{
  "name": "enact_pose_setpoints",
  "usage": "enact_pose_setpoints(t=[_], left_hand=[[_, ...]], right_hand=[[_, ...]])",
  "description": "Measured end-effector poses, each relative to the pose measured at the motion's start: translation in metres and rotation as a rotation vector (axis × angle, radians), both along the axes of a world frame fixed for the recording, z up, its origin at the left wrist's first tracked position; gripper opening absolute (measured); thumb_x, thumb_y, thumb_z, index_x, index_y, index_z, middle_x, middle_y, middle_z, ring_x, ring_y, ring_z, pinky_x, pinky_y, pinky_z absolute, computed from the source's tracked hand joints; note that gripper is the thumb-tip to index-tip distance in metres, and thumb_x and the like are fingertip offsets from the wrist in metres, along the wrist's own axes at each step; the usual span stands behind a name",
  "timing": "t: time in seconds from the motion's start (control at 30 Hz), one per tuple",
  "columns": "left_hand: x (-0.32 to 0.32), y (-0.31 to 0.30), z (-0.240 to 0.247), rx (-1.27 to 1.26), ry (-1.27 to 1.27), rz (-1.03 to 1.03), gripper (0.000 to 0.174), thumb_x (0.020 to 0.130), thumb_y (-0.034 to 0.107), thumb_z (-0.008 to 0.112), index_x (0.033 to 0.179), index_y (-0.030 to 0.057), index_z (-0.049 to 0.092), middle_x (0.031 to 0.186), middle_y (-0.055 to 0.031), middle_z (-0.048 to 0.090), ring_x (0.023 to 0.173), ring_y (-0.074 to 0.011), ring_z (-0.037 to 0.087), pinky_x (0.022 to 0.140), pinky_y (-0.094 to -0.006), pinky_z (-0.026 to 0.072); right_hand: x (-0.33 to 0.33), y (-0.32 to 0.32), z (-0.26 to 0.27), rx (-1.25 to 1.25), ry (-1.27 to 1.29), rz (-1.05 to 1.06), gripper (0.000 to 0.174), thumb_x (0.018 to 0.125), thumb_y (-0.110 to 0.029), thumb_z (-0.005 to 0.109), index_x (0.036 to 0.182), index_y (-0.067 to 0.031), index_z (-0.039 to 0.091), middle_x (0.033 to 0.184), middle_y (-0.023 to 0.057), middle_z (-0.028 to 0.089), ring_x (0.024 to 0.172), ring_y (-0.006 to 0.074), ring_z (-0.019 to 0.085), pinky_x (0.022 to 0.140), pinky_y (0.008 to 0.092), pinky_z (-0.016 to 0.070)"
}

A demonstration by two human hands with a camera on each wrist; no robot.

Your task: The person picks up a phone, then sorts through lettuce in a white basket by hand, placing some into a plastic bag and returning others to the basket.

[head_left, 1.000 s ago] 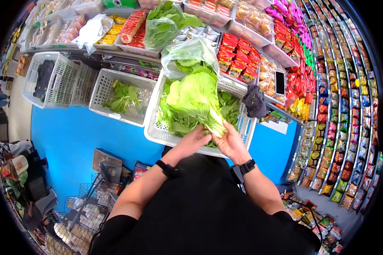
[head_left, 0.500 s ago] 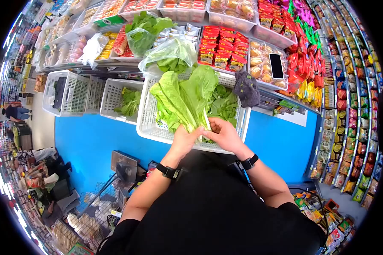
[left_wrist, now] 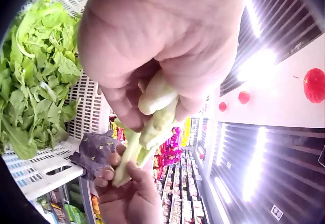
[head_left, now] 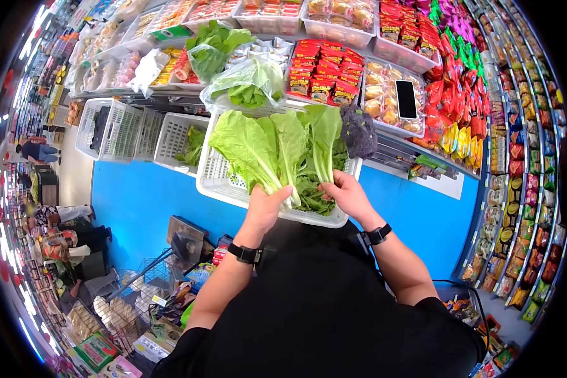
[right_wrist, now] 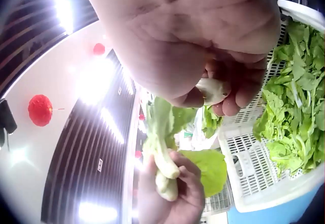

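Note:
My left hand (head_left: pixel 276 195) grips the pale stalks of a bunch of light green leafy greens (head_left: pixel 252 146), held upright over a white slatted basket (head_left: pixel 223 184). My right hand (head_left: pixel 331 184) pinches the stalk of a single leaf (head_left: pixel 326 132), just right of the bunch. In the left wrist view, my left hand (left_wrist: pixel 152 107) wraps the stalks (left_wrist: pixel 158 96), with the right hand (left_wrist: pixel 127 198) below. In the right wrist view, my right hand (right_wrist: pixel 216 94) pinches a white stalk end (right_wrist: pixel 213 88), and the left hand (right_wrist: pixel 172 196) holds the bunch (right_wrist: pixel 163 158).
Loose darker greens (head_left: pixel 312 189) fill the basket. A dark cloth (head_left: pixel 358 129) lies at its far right corner. Behind are a plastic bag of greens (head_left: pixel 249 82), trays of snack packs (head_left: pixel 324 72) and a phone (head_left: pixel 407 99). More white baskets (head_left: pixel 170 135) stand left; snack shelves (head_left: pixel 516 157) run right.
Both hands have lifted the greens higher over the basket. The right hand has drawn one leaf away to the right of the bunch held by the left hand.

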State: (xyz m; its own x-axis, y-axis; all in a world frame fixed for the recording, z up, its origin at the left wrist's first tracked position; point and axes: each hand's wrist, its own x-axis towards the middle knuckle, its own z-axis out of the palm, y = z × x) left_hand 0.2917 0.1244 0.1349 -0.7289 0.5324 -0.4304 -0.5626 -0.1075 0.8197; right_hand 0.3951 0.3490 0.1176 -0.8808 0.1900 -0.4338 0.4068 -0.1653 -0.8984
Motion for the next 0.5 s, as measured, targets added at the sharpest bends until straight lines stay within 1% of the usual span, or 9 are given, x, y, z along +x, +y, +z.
enact_pose_setpoints(t=[0.13,0.2,0.23,0.27,0.33,0.37,0.4,0.47,0.5], left_hand=[[0.006,0.003,-0.003,0.035,-0.007,0.033,0.047,0.098,-0.003,0.069,0.143,-0.0033,0.054,0.133,-0.0127,0.068,0.121,-0.0240,0.068,0.105,-0.0413,0.0552],[0.012,0.007,0.004,0.040,0.021,0.062,0.044,0.097,-0.001,0.071,0.139,-0.0040,0.058,0.128,-0.0108,0.070,0.114,-0.0206,0.068,0.099,-0.0373,0.0560],[0.013,0.008,0.007,0.049,0.048,0.093,0.040,0.096,0.001,0.073,0.135,-0.0048,0.063,0.124,-0.0089,0.072,0.108,-0.0172,0.069,0.094,-0.0334,0.0569],[0.014,0.008,0.008,0.051,0.052,0.100,0.040,0.096,0.001,0.073,0.135,-0.0048,0.063,0.124,-0.0089,0.072,0.108,-0.0172,0.069,0.094,-0.0334,0.0569],[0.015,0.007,0.010,0.004,0.141,0.091,0.042,0.095,0.002,0.075,0.134,-0.0046,0.064,0.125,-0.0081,0.072,0.108,-0.0168,0.069,0.094,-0.0328,0.0560],[0.016,0.006,0.011,0.002,0.143,0.098,0.042,0.095,0.002,0.075,0.134,-0.0046,0.064,0.125,-0.0081,0.072,0.108,-0.0168,0.069,0.094,-0.0328,0.0560],[0.018,0.006,0.016,-0.069,0.179,0.087,0.040,0.094,0.003,0.077,0.132,-0.0040,0.066,0.122,-0.0075,0.073,0.106,-0.0161,0.069,0.093,-0.0325,0.0560],[0.019,0.005,0.018,-0.138,0.215,0.075,0.038,0.093,0.004,0.078,0.129,-0.0033,0.068,0.118,-0.0068,0.074,0.104,-0.0155,0.069,0.091,-0.0322,0.0560],[0.020,0.004,0.019,-0.186,0.267,0.040,0.036,0.092,0.006,0.079,0.126,-0.0035,0.070,0.114,-0.0067,0.075,0.101,-0.0147,0.070,0.089,-0.0322,0.0563]], right_hand=[[-0.006,0.002,-0.034,0.184,-0.027,0.088,0.022,0.101,-0.018,0.067,0.109,0.0025,0.070,0.086,0.0086,0.072,0.078,0.0128,0.067,0.071,0.0309,0.0542],[-0.011,-0.001,-0.043,0.311,-0.044,0.155,0.026,0.100,-0.021,0.067,0.106,0.0041,0.069,0.077,0.0101,0.069,0.074,0.0163,0.067,0.069,0.0339,0.0533],[-0.011,0.000,-0.041,0.334,-0.084,0.220,0.035,0.102,-0.027,0.068,0.120,0.0024,0.069,0.094,0.0158,0.073,0.088,0.0218,0.071,0.079,0.0354,0.0559],[-0.012,-0.004,-0.041,0.336,-0.079,0.226,0.035,0.102,-0.027,0.068,0.120,0.0024,0.069,0.094,0.0158,0.073,0.088,0.0218,0.071,0.079,0.0354,0.0559],[-0.011,-0.014,-0.045,0.472,-0.025,0.130,0.052,0.103,-0.036,0.069,0.137,0.0021,0.062,0.122,0.0221,0.072,0.110,0.0263,0.070,0.096,0.0358,0.0546],[-0.012,-0.014,-0.046,0.543,0.012,0.158,0.066,0.106,-0.043,0.065,0.149,0.0050,0.051,0.144,0.0259,0.062,0.127,0.0295,0.065,0.110,0.0379,0.0492],[-0.013,-0.015,-0.036,0.541,0.014,0.163,0.066,0.106,-0.043,0.065,0.149,0.0050,0.051,0.144,0.0259,0.062,0.127,0.0295,0.065,0.110,0.0379,0.0492],[-0.016,-0.015,0.000,0.030,0.150,0.161,0.055,0.108,-0.035,0.065,0.141,0.0082,0.056,0.140,0.0221,0.066,0.124,0.0254,0.066,0.108,0.0376,0.0504],[-0.018,-0.018,0.009,0.031,0.148,0.161,0.055,0.108,-0.035,0.065,0.141,0.0082,0.056,0.140,0.0221,0.066,0.124,0.0254,0.066,0.108,0.0376,0.0504]])
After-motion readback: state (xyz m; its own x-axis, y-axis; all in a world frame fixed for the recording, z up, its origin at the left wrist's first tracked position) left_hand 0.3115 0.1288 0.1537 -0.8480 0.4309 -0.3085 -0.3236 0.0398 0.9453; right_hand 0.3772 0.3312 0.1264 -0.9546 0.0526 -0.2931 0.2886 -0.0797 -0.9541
